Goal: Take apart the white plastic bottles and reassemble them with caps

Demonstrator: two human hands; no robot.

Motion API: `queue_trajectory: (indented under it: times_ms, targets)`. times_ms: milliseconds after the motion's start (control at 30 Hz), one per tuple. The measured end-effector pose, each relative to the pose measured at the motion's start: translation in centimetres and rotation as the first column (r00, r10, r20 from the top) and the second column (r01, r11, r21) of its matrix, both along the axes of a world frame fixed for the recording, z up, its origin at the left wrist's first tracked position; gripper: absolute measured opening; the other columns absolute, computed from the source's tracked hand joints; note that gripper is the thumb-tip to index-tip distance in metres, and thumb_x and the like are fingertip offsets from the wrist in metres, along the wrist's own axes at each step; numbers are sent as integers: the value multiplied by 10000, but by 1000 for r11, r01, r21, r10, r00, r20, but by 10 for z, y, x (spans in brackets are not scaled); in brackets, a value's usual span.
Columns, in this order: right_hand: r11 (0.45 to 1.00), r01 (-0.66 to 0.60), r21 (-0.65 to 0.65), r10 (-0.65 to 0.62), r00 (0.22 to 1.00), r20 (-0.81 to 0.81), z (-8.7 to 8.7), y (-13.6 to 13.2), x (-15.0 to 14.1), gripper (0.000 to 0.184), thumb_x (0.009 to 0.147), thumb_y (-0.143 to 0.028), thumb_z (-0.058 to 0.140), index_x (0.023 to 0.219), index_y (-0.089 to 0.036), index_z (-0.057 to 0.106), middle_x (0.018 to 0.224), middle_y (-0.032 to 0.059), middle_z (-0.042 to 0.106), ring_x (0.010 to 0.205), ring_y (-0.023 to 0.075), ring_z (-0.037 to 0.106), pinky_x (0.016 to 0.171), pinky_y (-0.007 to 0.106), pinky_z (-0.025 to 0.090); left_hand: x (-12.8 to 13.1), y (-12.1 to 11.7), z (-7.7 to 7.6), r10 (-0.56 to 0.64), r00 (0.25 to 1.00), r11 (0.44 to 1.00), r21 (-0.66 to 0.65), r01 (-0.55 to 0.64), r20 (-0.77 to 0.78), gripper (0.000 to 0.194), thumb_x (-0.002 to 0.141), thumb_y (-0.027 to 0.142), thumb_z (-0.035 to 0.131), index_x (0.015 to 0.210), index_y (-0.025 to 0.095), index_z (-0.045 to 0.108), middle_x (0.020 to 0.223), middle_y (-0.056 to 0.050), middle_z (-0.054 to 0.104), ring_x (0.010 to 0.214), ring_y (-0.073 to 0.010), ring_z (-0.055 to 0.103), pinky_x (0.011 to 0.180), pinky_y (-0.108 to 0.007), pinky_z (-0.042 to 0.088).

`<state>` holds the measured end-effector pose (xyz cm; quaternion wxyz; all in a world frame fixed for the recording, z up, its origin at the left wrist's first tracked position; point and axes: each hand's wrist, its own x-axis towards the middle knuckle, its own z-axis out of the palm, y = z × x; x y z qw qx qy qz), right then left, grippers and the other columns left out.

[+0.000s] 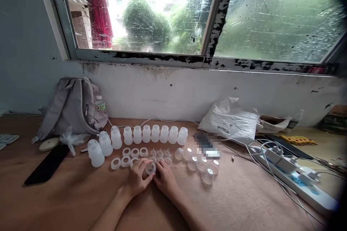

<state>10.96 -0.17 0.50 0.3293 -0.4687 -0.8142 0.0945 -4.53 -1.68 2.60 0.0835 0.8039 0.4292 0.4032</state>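
Observation:
Over the table's middle, a translucent bottle ring (150, 168) with a clear piece inside lies between my hands. My left hand (138, 177) curls around its left side, thumb at the lower edge. My right hand (164, 177) closes against its right side, fingers bent. Just beyond, clear bottle nipples (159, 153) are partly covered by my fingers. Several loose white rings (126, 161) lie left of them, one partly hidden by my left hand. Clear dome caps (208, 177) lie to the right. Open milky bottles (155, 133) stand in a row behind; three topped bottles (95, 153) stand at left.
A grey backpack (73, 104), a black phone-like slab (47, 166) and a round cream disc (49, 144) occupy the left. Rightward are a silvery plastic package (230, 119), a white power strip (300, 180) and tangled cables. A window wall rises behind the table.

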Motion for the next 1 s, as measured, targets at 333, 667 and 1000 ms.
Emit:
queue_trajectory:
  times_ms: [333, 667, 1000]
  targets:
    - [970, -159, -182, 116, 968, -224, 11, -11, 18, 611, 643, -50, 456, 1209, -240, 325, 938, 22, 559, 854, 164, 512, 805, 318, 391, 4, -6, 8, -53, 994, 992, -123, 42, -92, 300, 736, 239, 519, 1034, 210, 492, 996, -60, 534, 928, -204, 501, 815, -351, 420]
    - [972, -143, -186, 91, 961, -261, 3, -5, 18, 531, 620, -28, 414, 1110, -234, 428, 891, 22, 562, 843, 162, 521, 797, 313, 409, 5, -4, 5, -25, 983, 983, -181, -9, -183, 364, 684, 298, 607, 1026, 227, 505, 971, -36, 546, 904, -208, 490, 817, -364, 405]
    - [969, -203, -139, 160, 949, -273, 15, -10, 18, 379, 704, -97, 471, 1064, -214, 473, 926, 49, 564, 819, 163, 527, 763, 301, 427, 11, 2, 0, 98, 965, 944, -329, -12, 244, 225, 832, 316, 392, 779, 186, 568, 746, -20, 583, 711, -146, 533, 661, -261, 422]
